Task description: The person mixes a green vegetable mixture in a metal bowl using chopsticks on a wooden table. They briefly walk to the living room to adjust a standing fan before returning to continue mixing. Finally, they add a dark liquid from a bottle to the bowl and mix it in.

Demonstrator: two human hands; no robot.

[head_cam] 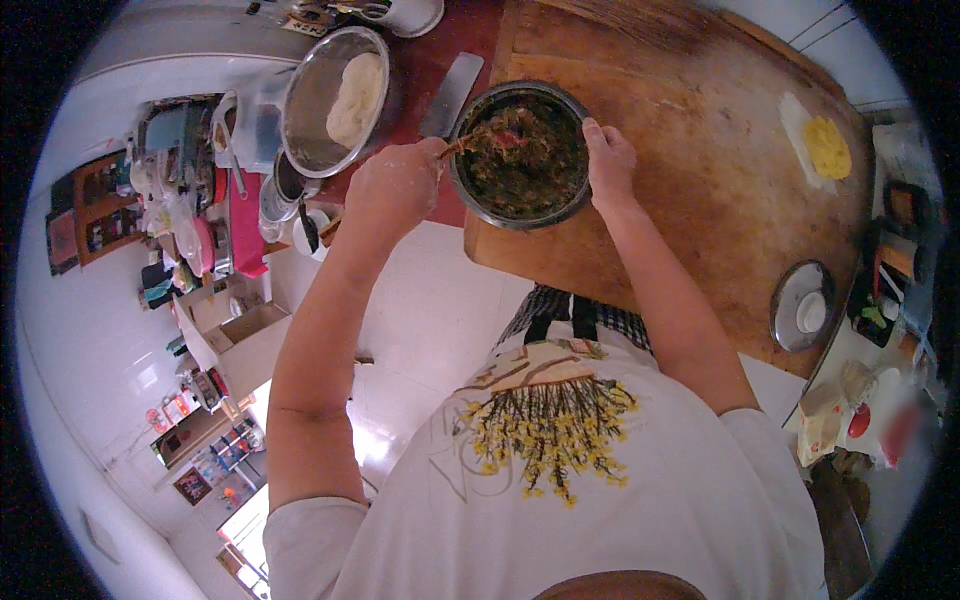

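A round metal bowl point(517, 219) of dark green, chopped filling point(517, 169) with reddish bits stands at the left edge of the wooden table. My left hand point(397, 180) is closed on what look like wooden chopsticks point(466, 142), whose far ends are in the filling. On the bowl's right rim rests the grip of my right hand point(611, 157), thumb on top. Beyond my left hand, a larger metal basin point(304, 112) holds a pale lump of dough point(356, 101). Between basin and bowl lies a flat metal blade point(454, 90) on a red surface.
The wooden table point(697, 195) extends right, carrying a yellow mass point(826, 148) beside white powder and a metal lid point(802, 307) with a pale knob. Small pans and containers point(289, 184) crowd the area below the basin. An open cardboard box point(251, 330) stands farther left.
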